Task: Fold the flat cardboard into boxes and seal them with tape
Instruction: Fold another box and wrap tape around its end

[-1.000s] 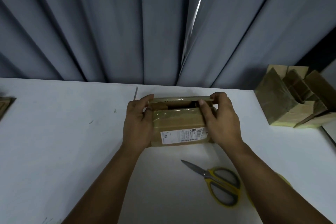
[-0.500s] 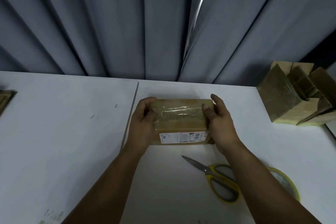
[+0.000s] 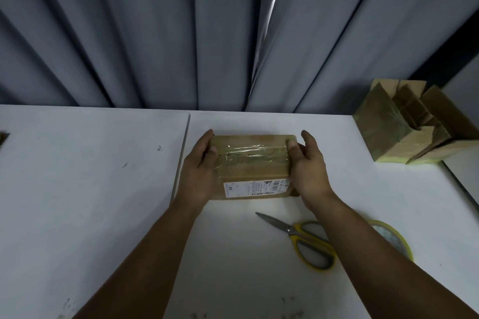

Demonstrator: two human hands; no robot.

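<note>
Both hands (image 3: 199, 171) grip taped box (image 3: 252, 163); white label (image 3: 255, 188) print unreadable.

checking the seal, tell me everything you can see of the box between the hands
The box is a small brown cardboard carton, flaps shut, lying flat on the white table. Glossy clear tape runs along its top across the flap seam. A white printed label with a barcode sits at its near edge. The left hand and right hand press against its two ends.

Two hands hold a taped cardboard box (image 3: 252, 166) on a white worktop (image 3: 90, 189).
Left hand (image 3: 199, 171) and right hand (image 3: 308, 166) grip its ends; scissors (image 3: 300, 239) lie nearby.
</note>
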